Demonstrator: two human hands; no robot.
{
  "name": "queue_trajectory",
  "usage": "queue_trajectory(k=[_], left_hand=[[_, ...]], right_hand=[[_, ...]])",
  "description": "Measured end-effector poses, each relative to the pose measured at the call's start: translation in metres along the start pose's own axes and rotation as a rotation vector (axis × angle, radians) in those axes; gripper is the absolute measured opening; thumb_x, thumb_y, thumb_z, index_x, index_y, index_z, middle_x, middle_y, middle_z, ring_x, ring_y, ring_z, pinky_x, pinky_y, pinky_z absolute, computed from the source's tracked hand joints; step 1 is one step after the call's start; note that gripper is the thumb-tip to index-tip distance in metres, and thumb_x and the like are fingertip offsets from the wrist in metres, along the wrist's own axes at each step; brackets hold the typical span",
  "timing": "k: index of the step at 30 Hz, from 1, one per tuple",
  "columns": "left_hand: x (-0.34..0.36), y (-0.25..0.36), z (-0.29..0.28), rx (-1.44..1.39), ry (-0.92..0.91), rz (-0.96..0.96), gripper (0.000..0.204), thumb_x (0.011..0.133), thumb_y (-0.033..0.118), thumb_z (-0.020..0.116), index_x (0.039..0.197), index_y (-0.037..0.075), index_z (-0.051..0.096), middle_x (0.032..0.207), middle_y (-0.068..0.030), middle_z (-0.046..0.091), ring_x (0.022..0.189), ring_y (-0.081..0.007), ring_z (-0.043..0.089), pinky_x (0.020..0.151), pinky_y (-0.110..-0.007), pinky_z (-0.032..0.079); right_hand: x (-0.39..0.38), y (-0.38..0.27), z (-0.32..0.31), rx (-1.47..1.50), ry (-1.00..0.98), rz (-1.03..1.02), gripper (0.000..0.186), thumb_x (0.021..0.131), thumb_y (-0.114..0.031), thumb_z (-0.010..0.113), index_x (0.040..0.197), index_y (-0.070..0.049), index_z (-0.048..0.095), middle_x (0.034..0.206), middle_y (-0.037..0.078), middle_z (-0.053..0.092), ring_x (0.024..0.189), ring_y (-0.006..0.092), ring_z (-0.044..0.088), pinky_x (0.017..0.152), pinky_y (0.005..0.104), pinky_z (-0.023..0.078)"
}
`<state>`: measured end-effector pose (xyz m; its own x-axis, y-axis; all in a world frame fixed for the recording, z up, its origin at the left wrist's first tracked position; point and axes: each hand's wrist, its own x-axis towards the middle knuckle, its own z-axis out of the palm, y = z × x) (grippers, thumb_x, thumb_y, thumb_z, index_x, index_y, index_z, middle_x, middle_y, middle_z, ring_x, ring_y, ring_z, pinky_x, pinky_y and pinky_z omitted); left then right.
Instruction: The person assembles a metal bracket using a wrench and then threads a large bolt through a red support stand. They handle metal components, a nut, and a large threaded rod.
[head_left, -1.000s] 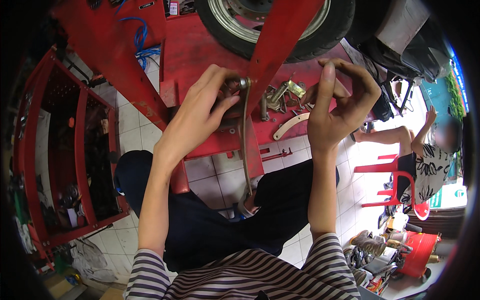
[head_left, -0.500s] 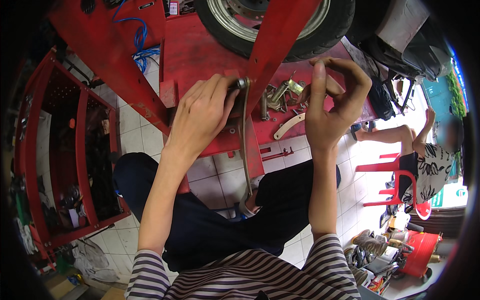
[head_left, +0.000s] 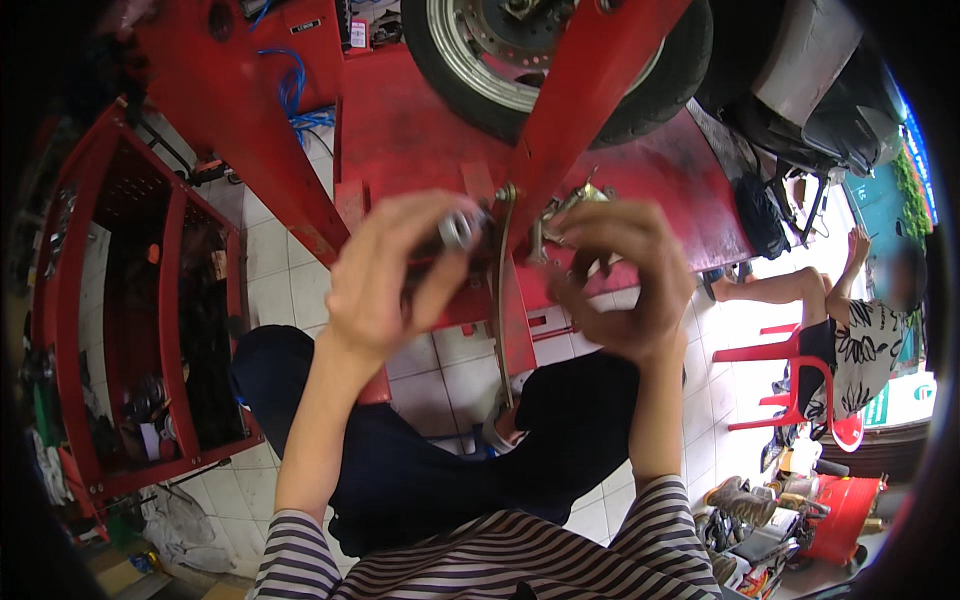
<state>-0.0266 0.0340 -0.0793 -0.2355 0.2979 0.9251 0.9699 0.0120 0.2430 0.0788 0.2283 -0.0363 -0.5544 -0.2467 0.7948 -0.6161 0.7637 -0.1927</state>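
One hollow metal piece (head_left: 460,230) sits in the left grip (head_left: 385,283), right grip (head_left: 634,275) half-curled.

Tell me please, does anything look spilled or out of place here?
No spill is visible. Only the loose metal parts look untidy: heaped on the red platform, partly hidden behind the right hand, with no tray visible under them.
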Motion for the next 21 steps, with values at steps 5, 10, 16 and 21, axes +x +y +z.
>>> queue_trajectory(k=[5, 10, 16, 21], left_hand=[[-0.012, 0.029, 0.0, -0.332, -0.07, -0.046, 0.045, 0.075, -0.003, 0.076, 0.117, -0.004, 0.06, 0.111, -0.0178, 0.067, 0.094, -0.0331, 0.068, 0.078, -0.039, 0.057], [-0.003, 0.027, 0.01, -0.199, -0.014, 0.018, 0.038, 0.077, -0.001, 0.075, 0.114, 0.001, 0.066, 0.109, -0.0118, 0.068, 0.094, -0.0315, 0.068, 0.078, -0.038, 0.057], [0.002, 0.007, 0.032, -0.006, 0.05, -0.329, 0.025, 0.081, 0.003, 0.074, 0.104, 0.001, 0.067, 0.096, -0.011, 0.066, 0.082, -0.026, 0.064, 0.066, -0.036, 0.052], [-0.009, -0.007, 0.05, 0.187, -0.047, -0.277, 0.013, 0.083, 0.004, 0.071, 0.095, 0.003, 0.065, 0.092, -0.0076, 0.062, 0.082, -0.026, 0.059, 0.064, -0.038, 0.05]], right_hand=[[0.007, -0.028, 0.01, -0.028, -0.374, 0.251, 0.048, 0.072, -0.008, 0.075, 0.116, -0.005, 0.056, 0.1, 0.008, 0.064, 0.077, 0.0258, 0.067, 0.058, 0.0362, 0.053], [-0.009, 0.003, 0.001, -0.126, -0.381, 0.126, 0.044, 0.07, -0.006, 0.072, 0.112, -0.004, 0.059, 0.095, 0.009, 0.065, 0.08, 0.0293, 0.067, 0.065, 0.0398, 0.054], [-0.039, 0.025, -0.015, 0.405, 0.522, 0.597, 0.02, 0.104, -0.017, 0.051, 0.102, 0.0, 0.06, 0.076, 0.005, 0.061, 0.053, 0.007, 0.052, 0.05, 0.0206, 0.039], [-0.021, 0.03, -0.002, 0.393, 0.378, 0.865, 0.031, 0.107, -0.023, 0.045, 0.12, 0.001, 0.058, 0.075, 0.001, 0.054, 0.057, 0.0053, 0.048, 0.052, 0.0201, 0.038]])
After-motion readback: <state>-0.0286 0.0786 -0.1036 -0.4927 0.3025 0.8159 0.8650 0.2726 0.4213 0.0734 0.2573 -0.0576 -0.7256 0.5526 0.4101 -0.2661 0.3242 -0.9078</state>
